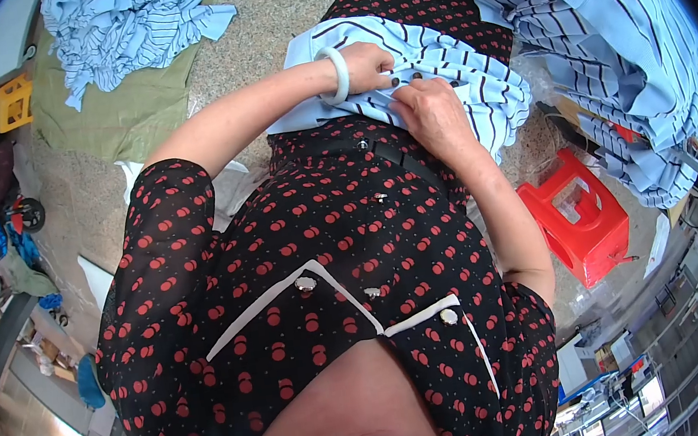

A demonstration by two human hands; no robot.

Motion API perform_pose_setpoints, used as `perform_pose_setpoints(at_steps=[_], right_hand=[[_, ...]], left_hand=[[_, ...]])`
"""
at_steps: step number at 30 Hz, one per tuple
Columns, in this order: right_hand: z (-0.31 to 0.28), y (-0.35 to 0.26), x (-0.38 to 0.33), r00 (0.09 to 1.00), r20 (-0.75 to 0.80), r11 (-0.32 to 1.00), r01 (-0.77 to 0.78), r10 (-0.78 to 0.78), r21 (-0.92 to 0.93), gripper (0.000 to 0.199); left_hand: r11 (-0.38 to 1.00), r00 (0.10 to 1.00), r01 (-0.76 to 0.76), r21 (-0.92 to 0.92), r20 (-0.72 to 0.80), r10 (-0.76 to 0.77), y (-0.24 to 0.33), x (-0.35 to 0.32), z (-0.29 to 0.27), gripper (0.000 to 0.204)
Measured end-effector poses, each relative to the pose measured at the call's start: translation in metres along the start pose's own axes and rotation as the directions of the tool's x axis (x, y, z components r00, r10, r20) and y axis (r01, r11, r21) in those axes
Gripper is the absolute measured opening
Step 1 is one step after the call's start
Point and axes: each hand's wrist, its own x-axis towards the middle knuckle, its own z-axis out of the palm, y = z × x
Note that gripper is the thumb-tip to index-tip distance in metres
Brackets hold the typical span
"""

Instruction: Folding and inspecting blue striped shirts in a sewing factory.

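Note:
A light blue garment (491, 100) with dark stripes lies bunched across my lap. Several dark round buttons (417, 76) show along its edge, between my two hands. My left hand (367, 66), with a pale bangle (338, 75) at the wrist, is closed on the cloth with its fingers curled at the button edge. Just to the right, my right hand (438, 115) pinches the same edge, fingertips close to the buttons. The tips of both hands are partly hidden in the folds.
Striped blue garments are heaped at the right (586, 23) and on a green cloth (110, 116) at the far left. A red plastic stool (580, 220) stands right of me. A yellow stool (13, 104) sits at the left edge.

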Motion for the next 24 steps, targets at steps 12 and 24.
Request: perform_pose_setpoints(at_steps=[12, 24], right_hand=[[-0.003, 0.011, 0.009, 0.993, -0.008, 0.982, -0.118, 0.121, 0.150, 0.010], [0.002, 0.009, 0.011, 0.995, -0.046, 0.978, -0.074, 0.084, 0.193, 0.008]], left_hand=[[0.800, 0.987, 0.160, -0.579, 0.117, -0.112, -0.006, -0.010, -0.012, 0.031], [0.918, 0.992, 0.129, -0.376, 0.041, -0.123, -0.001, -0.004, -0.006, 0.022]])
